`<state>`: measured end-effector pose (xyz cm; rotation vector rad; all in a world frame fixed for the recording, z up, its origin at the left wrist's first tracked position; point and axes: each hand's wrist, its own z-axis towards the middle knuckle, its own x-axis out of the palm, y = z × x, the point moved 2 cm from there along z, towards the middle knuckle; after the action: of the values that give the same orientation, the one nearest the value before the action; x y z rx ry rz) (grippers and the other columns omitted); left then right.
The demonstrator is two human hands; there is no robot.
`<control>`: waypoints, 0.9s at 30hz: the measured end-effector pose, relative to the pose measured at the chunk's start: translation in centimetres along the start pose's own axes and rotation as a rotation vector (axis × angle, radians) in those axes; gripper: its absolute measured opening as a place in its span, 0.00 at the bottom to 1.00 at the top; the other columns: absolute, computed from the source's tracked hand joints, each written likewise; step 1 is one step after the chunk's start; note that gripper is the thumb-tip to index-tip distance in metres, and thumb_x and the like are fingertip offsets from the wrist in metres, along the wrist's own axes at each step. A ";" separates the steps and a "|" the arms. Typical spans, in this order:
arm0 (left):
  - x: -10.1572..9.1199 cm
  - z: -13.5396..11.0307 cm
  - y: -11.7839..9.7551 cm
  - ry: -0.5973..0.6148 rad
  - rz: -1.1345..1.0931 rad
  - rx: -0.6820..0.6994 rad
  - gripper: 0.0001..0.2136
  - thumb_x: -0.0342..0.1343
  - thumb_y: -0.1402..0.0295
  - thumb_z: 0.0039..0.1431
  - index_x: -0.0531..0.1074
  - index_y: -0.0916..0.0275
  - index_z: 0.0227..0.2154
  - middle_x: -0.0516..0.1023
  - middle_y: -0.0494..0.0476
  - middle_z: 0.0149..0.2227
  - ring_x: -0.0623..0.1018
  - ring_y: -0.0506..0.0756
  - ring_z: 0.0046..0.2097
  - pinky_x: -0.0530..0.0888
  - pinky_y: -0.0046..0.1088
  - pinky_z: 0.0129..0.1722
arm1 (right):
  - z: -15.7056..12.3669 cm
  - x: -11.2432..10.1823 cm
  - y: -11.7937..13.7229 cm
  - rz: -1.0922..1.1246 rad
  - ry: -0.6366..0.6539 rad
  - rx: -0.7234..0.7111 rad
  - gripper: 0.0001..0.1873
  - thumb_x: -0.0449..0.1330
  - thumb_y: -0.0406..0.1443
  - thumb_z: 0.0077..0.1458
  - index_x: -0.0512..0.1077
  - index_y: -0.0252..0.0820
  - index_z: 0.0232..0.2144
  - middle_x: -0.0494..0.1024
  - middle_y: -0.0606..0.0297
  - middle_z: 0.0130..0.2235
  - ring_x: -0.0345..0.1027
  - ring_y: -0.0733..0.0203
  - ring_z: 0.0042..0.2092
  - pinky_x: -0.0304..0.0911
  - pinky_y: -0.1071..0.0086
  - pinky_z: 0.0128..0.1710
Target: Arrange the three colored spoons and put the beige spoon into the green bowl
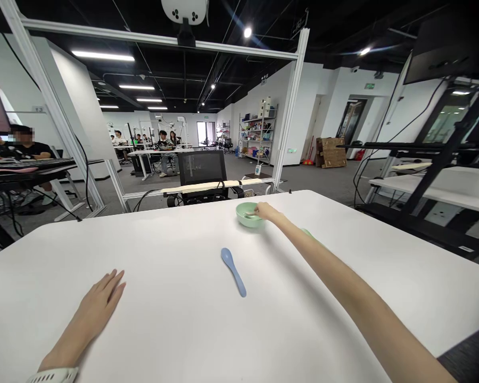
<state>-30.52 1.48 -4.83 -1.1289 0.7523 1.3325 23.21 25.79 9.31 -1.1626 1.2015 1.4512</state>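
Two hands: the left hand (99,304) lies flat, opened, holding nothing; wide room reaches to the blue spoon (234,273); near the far edge of the tabletop (163,255), the green bowl (248,222); the right hand (267,211) curls there, its hold unclear.

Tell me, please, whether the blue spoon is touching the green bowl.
Apart. The head view shows it: a strip of white tabletop lies between the blue spoon and the green bowl.
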 end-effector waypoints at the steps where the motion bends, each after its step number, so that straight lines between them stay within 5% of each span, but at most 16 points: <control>1: 0.0 0.0 0.0 0.004 -0.001 -0.002 0.34 0.39 0.51 0.64 0.72 0.67 0.63 0.72 0.66 0.67 0.70 0.67 0.69 0.69 0.50 0.68 | -0.4 -0.4 -0.4 0.001 -0.031 -0.002 0.12 0.59 0.30 0.65 0.82 0.34 0.45 0.85 0.47 0.47 0.79 0.51 0.48 0.66 0.70 0.44; 5: 0.2 0.0 0.1 0.003 0.001 -0.001 0.34 0.39 0.51 0.64 0.72 0.66 0.63 0.72 0.65 0.67 0.70 0.66 0.69 0.68 0.49 0.69 | -3.2 -1.7 -4.1 -0.019 -0.166 0.026 0.18 0.49 0.30 0.71 0.78 0.26 0.48 0.79 0.34 0.53 0.75 0.43 0.55 0.63 0.64 0.51; 8: 0.4 0.1 0.3 0.002 0.007 0.007 0.34 0.39 0.50 0.64 0.72 0.66 0.63 0.72 0.65 0.67 0.70 0.66 0.69 0.69 0.49 0.68 | -6.3 -1.6 -8.7 -0.047 -0.223 0.134 0.19 0.47 0.33 0.72 0.75 0.26 0.49 0.80 0.33 0.49 0.76 0.40 0.53 0.63 0.60 0.51; 12: 0.5 0.2 0.5 0.018 0.014 0.012 0.36 0.37 0.49 0.64 0.71 0.68 0.63 0.71 0.66 0.68 0.68 0.67 0.70 0.67 0.49 0.70 | -10.3 0.8 -14.5 -0.013 -0.180 0.323 0.20 0.44 0.34 0.72 0.71 0.27 0.51 0.80 0.36 0.45 0.78 0.41 0.48 0.66 0.60 0.45; 16: 0.6 0.3 0.6 0.015 0.016 0.008 0.36 0.38 0.49 0.64 0.71 0.68 0.63 0.71 0.66 0.68 0.69 0.66 0.70 0.68 0.48 0.69 | -12.8 3.5 -17.6 0.010 -0.206 0.418 0.19 0.49 0.41 0.70 0.73 0.30 0.46 0.80 0.37 0.43 0.79 0.40 0.46 0.68 0.58 0.42; 20: 0.6 0.3 0.6 -0.006 0.010 0.006 0.35 0.38 0.49 0.63 0.72 0.66 0.62 0.73 0.65 0.67 0.70 0.66 0.69 0.69 0.48 0.68 | -13.9 4.8 -17.9 0.108 -0.217 0.378 0.07 0.62 0.37 0.59 0.72 0.40 0.38 0.80 0.47 0.37 0.79 0.43 0.41 0.69 0.60 0.39; 27: 0.8 0.2 0.7 -0.004 -0.004 0.008 0.36 0.37 0.49 0.64 0.72 0.67 0.63 0.72 0.66 0.68 0.69 0.67 0.70 0.68 0.49 0.69 | -15.7 5.3 -12.5 0.328 -0.344 0.335 0.08 0.58 0.32 0.59 0.63 0.47 0.30 0.78 0.54 0.37 0.75 0.50 0.39 0.66 0.63 0.41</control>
<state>-31.15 1.87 -5.64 -1.1209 0.7517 1.3267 36.43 12.18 0.88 -0.4804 1.3621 1.5365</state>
